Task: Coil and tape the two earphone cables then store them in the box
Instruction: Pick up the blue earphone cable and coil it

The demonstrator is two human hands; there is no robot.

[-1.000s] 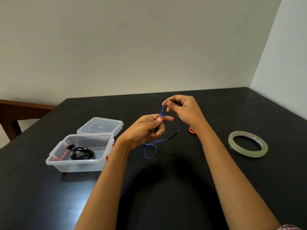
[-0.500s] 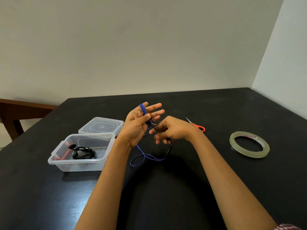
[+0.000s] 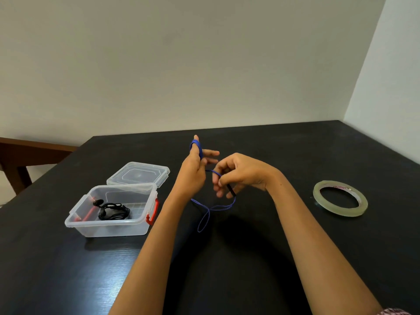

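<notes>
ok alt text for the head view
A blue earphone cable is wrapped round fingers of the left hand; the right hand pinches its loose part above a black table. A clear box with black earphones sits left, a tape roll right.

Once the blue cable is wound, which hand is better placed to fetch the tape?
Likely the right hand: the tape roll lies on its side of the table, while the left hand has the blue cable wound round its fingers.

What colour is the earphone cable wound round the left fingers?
Blue; the earphone cable on the left hand shows best in the head view.
</notes>
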